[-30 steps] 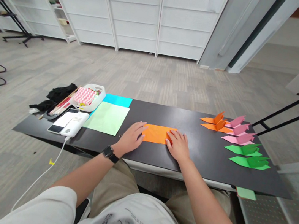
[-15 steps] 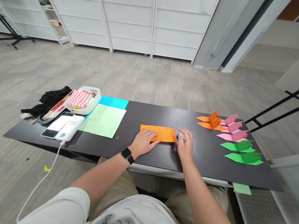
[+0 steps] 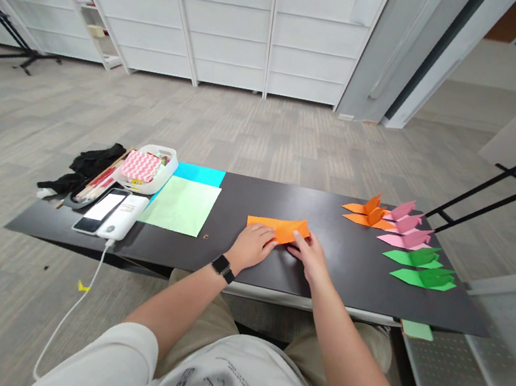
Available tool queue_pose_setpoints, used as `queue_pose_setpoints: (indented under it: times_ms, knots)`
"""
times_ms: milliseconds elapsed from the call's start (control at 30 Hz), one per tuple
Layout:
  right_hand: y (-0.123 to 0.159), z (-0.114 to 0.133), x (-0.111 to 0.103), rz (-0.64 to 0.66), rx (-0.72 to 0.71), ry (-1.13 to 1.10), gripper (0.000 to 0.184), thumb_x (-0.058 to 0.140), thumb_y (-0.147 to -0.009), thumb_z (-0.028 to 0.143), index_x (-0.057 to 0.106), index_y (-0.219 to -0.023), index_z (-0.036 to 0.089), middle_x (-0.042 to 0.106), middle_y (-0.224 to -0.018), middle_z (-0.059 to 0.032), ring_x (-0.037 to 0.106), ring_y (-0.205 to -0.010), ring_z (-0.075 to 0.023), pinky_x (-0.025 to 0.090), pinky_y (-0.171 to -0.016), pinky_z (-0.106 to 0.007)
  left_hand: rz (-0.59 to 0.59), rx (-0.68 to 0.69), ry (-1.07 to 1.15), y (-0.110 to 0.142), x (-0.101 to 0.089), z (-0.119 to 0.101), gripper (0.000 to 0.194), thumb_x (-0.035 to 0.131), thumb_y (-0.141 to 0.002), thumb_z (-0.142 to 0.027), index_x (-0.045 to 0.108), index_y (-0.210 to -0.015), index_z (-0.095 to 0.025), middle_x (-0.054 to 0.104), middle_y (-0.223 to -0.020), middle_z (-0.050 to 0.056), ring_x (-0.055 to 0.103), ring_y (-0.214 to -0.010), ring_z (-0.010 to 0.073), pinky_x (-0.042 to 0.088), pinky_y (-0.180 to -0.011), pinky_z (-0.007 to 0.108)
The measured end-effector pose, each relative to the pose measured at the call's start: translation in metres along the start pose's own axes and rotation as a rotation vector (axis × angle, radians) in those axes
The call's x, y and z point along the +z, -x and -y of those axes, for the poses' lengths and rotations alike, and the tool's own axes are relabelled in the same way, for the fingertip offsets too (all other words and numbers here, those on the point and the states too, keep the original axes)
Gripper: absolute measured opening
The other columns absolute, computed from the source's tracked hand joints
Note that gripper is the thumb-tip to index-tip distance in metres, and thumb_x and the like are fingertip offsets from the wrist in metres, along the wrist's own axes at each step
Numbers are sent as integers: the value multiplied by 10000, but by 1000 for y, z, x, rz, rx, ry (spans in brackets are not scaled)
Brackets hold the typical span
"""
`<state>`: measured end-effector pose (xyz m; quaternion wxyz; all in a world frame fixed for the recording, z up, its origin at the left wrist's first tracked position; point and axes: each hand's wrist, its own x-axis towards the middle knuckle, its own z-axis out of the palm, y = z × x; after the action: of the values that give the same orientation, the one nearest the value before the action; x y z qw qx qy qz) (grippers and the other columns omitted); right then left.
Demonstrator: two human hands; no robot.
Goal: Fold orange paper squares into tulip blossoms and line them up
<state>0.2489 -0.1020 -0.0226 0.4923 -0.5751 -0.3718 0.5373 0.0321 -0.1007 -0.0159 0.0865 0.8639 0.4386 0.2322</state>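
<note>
A folded orange sheet of paper (image 3: 285,228) lies on the dark table in front of me, its right end lifted and bent. My left hand (image 3: 253,245) rests on the paper's left part with fingers laid flat, pressing it down. At the right end, my right hand (image 3: 311,255) grips the lower corner between thumb and fingers. Some of the paper's near edge is hidden under my fingers.
Folded paper figures in orange (image 3: 369,212), pink (image 3: 406,229) and green (image 3: 423,275) stand at the table's right. Leftward lie a pale green sheet (image 3: 183,206), a blue sheet (image 3: 201,174), a white basket (image 3: 165,178), a phone (image 3: 101,212) and a cabled power bank (image 3: 124,217).
My right hand has moved left onto the paper's right end and taken hold of it. That end is now bent upward. My left hand stays on the paper.
</note>
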Motion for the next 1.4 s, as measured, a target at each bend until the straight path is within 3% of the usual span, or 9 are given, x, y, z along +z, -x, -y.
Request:
queue_pose_setpoints:
  times_ms: [133,300,433,533,667,967,1133,1267,1400]
  knots:
    - [0,-9,1,-94,-196,150,517,625,-916,515,668,-1372,275,767,-1276,-61,735,-1169,-314,662,-938,-507,10,77,-24,2,3,0,314,507,-1092,-358,759,-1227,-227,695,-1429,64,588,-1333,267,448,-1196,485]
    - [10,-6,-4,-69,-358,263,603,641,-928,519,644,-1464,244,708,-1424,-74,671,-1299,-302,553,-1121,-482,40,97,-39,-1,4,1,289,552,-1053,-282,739,-1268,-236,663,-1471,71,563,-1355,279,448,-1186,488]
    - [18,-6,-5,-29,-413,260,698,709,-898,492,577,-1531,229,674,-1457,-114,695,-1227,-280,598,-1045,-443,65,70,-43,-7,8,-5,294,556,-1046,-281,727,-1280,-232,659,-1476,77,578,-1333,287,458,-1171,502]
    - [15,-10,-8,-46,-537,439,588,661,-934,448,625,-1475,221,707,-1353,-130,694,-1167,-282,594,-1034,-472,70,81,-41,-11,14,-14,301,522,-1064,-291,727,-1274,-224,637,-1500,85,564,-1353,294,459,-1174,511]
    - [7,-15,-11,-164,-703,721,480,475,-1013,315,635,-1450,198,674,-1375,-159,596,-1324,-304,461,-1190,-548,61,139,-10,-13,18,-22,333,524,-1047,-219,695,-1331,-203,589,-1536,121,534,-1397,279,437,-1213,492]
    - [4,-23,-7,-148,-796,972,741,418,-942,121,364,-1676,208,588,-1481,-166,570,-1350,-309,499,-1152,-538,-16,-47,-72,18,-10,-6,181,598,-1018,-211,733,-1133,-241,708,-1255,74,608,-1184,263,483,-1106,483]
    - [5,-16,-2,-135,-817,953,665,441,-957,143,451,-1620,196,592,-1479,-166,572,-1352,-308,488,-1161,-526,-22,-70,-57,28,-12,-7,164,623,-1021,-251,748,-1127,-251,733,-1271,46,613,-1192,254,462,-1117,480]
    - [-4,-11,-2,-247,-726,802,507,481,-987,273,590,-1470,166,693,-1301,-166,641,-1213,-307,532,-1092,-506,-40,-86,-40,30,-8,-9,170,656,-1011,-309,762,-1132,-255,728,-1302,59,602,-1229,266,452,-1129,491]
    - [-13,-13,-11,-317,-657,838,468,464,-940,235,671,-1350,145,737,-1234,-174,669,-1141,-314,529,-1072,-507,-45,-88,-51,31,-5,-9,181,658,-1004,-304,762,-1143,-256,722,-1312,60,596,-1241,272,455,-1123,491]
